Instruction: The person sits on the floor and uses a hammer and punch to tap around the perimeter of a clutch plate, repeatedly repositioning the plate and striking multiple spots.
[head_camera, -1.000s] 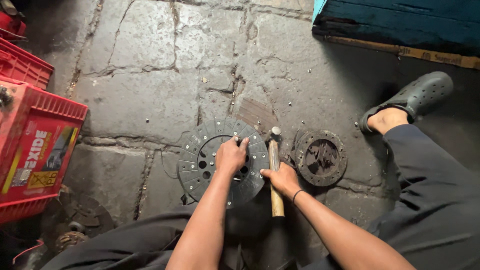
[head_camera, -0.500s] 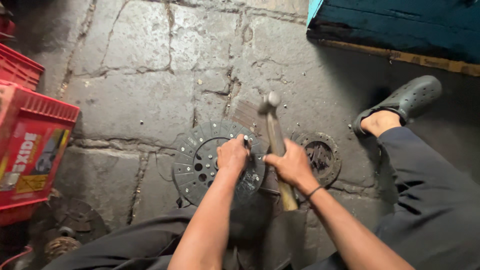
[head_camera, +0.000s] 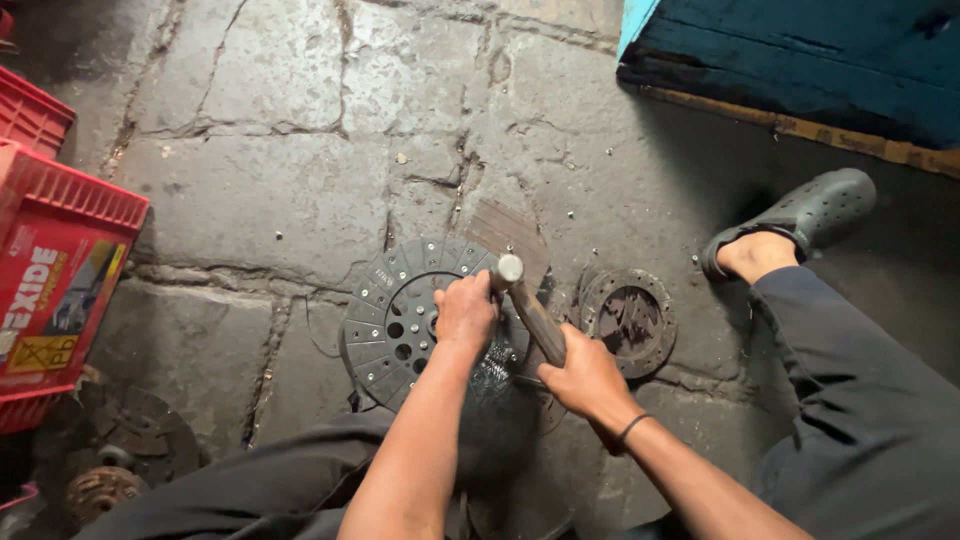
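A dark round clutch disc (head_camera: 395, 320) with a ring of rivet holes lies flat on the stone floor in front of me. My left hand (head_camera: 465, 312) is closed on something small at the disc's right side; what it pinches is hidden under the fingers. My right hand (head_camera: 588, 378) grips the wooden handle of a hammer (head_camera: 530, 310). The hammer's metal head (head_camera: 508, 268) sits just above my left hand's knuckles. A smaller rusty round plate (head_camera: 628, 320) lies on the floor to the right of the disc.
Red plastic crates (head_camera: 55, 270) stand at the left edge. Worn round metal parts (head_camera: 130, 440) lie at the lower left. A blue wooden platform (head_camera: 800, 60) fills the top right. My foot in a grey clog (head_camera: 800, 225) rests at the right.
The hammer was down beside my left hand, rose high half a second ago, and has now come down with its head at my left hand. The left hand stayed on the disc.
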